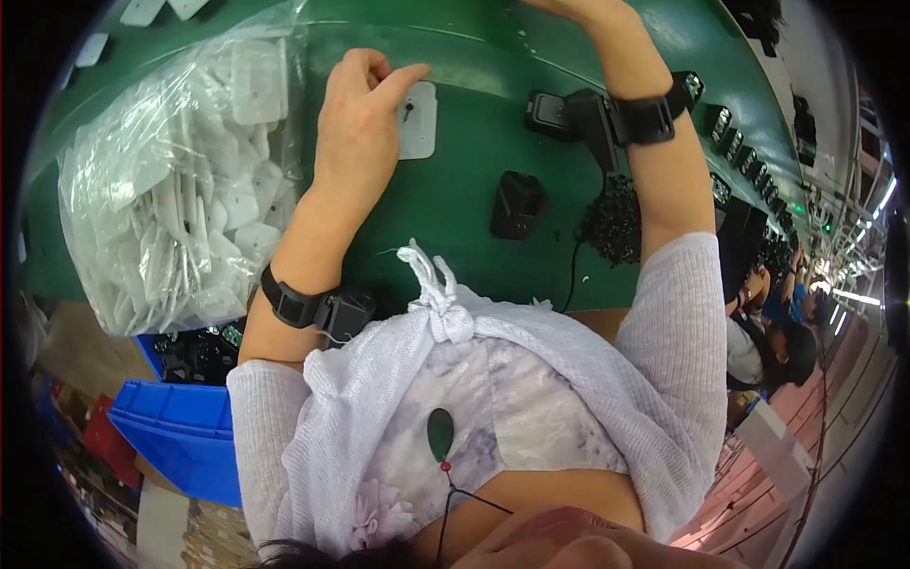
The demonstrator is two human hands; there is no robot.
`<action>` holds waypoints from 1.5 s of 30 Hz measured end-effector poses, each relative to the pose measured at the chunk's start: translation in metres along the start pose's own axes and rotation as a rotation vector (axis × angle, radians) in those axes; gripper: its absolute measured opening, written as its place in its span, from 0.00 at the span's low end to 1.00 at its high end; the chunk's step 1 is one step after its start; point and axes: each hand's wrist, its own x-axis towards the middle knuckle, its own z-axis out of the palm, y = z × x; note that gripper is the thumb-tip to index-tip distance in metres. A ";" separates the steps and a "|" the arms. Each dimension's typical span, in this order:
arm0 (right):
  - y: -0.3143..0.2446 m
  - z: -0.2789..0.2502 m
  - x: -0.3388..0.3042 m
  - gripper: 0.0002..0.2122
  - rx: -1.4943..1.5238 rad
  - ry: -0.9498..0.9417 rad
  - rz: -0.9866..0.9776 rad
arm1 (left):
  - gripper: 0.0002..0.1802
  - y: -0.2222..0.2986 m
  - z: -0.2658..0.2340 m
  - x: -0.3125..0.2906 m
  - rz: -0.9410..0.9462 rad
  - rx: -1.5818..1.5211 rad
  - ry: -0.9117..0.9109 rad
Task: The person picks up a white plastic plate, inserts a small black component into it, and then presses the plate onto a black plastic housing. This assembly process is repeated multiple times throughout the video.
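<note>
**Plate (423, 135) lay beside left hand (359, 125)**

In the head view, the step seemed to be handling the white plate, flat on the green surface (445, 204). Its long axis apparently ran straight away from the person; the hand hid part. The left thumb stood wide of the curled fingers, nothing visible between. The right hand (580, 8) was cut off; its fingers couldn't be judged. Gripping probably called for reaching the plate's edge.

A flat white plate (420, 135) with rounded corners and a small dark spot on its face lies on the green table (441, 204), partly hidden by the left hand (360, 123).
</note>
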 end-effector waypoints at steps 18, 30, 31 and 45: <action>-0.077 -0.032 -0.208 0.24 0.298 0.051 0.186 | 0.28 0.038 0.011 -0.017 0.203 0.096 -0.055; -0.110 -0.015 -0.177 0.23 0.406 0.181 -0.027 | 0.34 0.034 0.007 -0.019 0.067 -0.220 0.026; -0.110 -0.015 -0.175 0.23 0.410 0.176 -0.032 | 0.34 0.034 0.004 -0.019 0.060 -0.218 0.028; -0.120 -0.022 -0.169 0.23 0.359 0.092 -0.075 | 0.28 0.034 -0.011 -0.020 0.091 -0.160 -0.046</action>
